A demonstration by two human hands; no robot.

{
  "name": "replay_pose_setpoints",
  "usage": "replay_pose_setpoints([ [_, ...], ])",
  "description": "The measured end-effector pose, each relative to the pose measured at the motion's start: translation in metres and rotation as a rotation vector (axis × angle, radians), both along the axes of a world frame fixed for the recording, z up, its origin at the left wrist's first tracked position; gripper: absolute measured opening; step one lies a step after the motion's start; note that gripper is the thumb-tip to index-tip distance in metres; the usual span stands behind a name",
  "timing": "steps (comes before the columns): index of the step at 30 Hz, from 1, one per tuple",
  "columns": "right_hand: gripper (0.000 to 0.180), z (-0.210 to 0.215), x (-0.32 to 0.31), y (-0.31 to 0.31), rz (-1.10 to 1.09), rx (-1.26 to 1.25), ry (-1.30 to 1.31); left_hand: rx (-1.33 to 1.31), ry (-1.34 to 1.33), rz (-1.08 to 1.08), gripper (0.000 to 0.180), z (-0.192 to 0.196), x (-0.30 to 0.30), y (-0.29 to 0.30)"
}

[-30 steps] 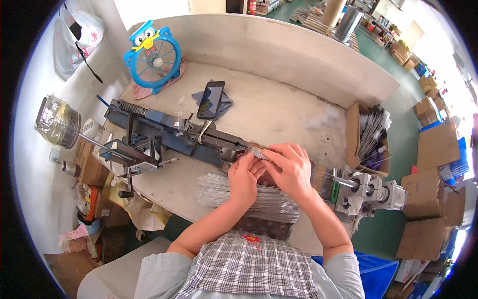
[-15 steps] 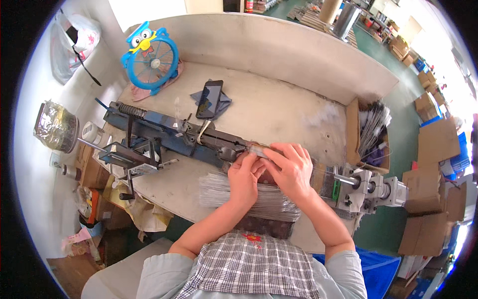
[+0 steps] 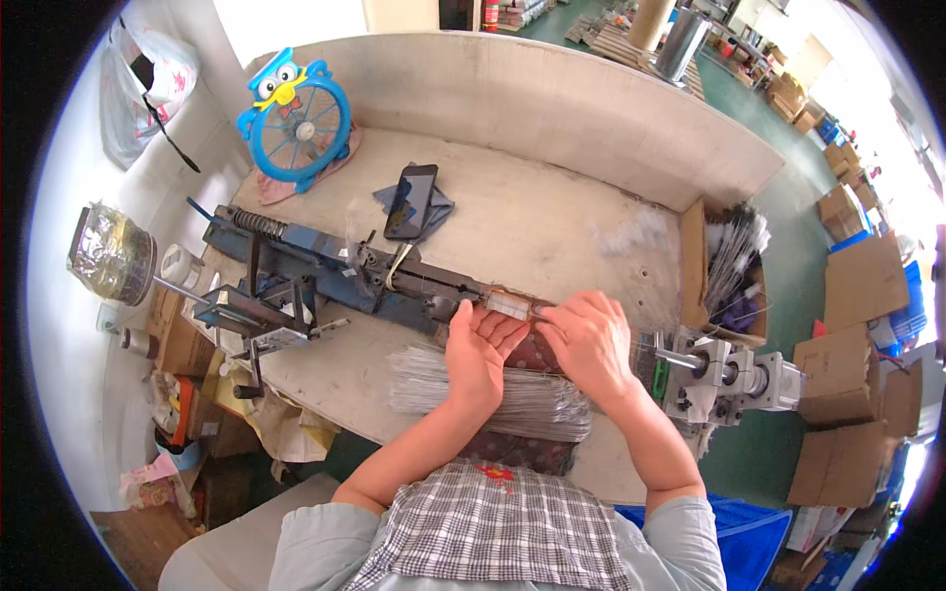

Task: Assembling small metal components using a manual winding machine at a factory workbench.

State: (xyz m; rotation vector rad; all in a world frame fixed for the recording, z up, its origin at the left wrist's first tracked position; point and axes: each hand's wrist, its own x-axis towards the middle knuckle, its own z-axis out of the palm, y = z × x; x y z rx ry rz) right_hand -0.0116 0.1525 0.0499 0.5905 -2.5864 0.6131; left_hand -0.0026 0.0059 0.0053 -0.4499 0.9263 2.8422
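A small clear, flat packet sits near the middle of the bench, at the right end of the long blue-and-grey machine that runs across it. Both hands pinch it: the left hand closes its fingertips on the near left edge, the right hand grips the right end. To do this well, I judge, the packet should be kept level and square to the machine's channel, held by its edges only. Just toward the near edge, under the wrists, lies a bundle of thin clear sleeves. A phone lies further back, and a blue owl-shaped fan stands at the far left corner.
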Motion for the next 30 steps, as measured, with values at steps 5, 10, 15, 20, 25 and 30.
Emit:
replay_pose_setpoints([
  [5,0.012,-0.004,0.007,0.002,0.039,0.011,0.008,-0.037,-0.014,-0.022,0.058,0.007,0.004,0.001],
  [10,0.012,0.005,0.007,0.007,0.030,0.021,-0.046,-0.070,0.028,-0.071,0.064,0.000,0.003,0.000],
  [15,0.015,0.004,0.016,0.012,0.041,-0.121,0.011,-0.145,0.010,-0.121,0.062,-0.002,0.011,-0.003],
  [20,0.010,-0.058,0.034,0.012,0.016,0.000,-0.365,-0.417,0.000,-0.275,0.049,-0.004,0.033,-0.026],
  [25,0.011,-0.057,0.042,0.023,-0.006,0.101,-0.499,-0.407,-0.164,0.212,0.033,-0.047,0.045,-0.140],
  [30,0.013,-0.053,0.040,0.017,-0.006,0.065,-0.500,-0.225,-0.257,0.565,0.039,-0.122,0.092,-0.352],
])
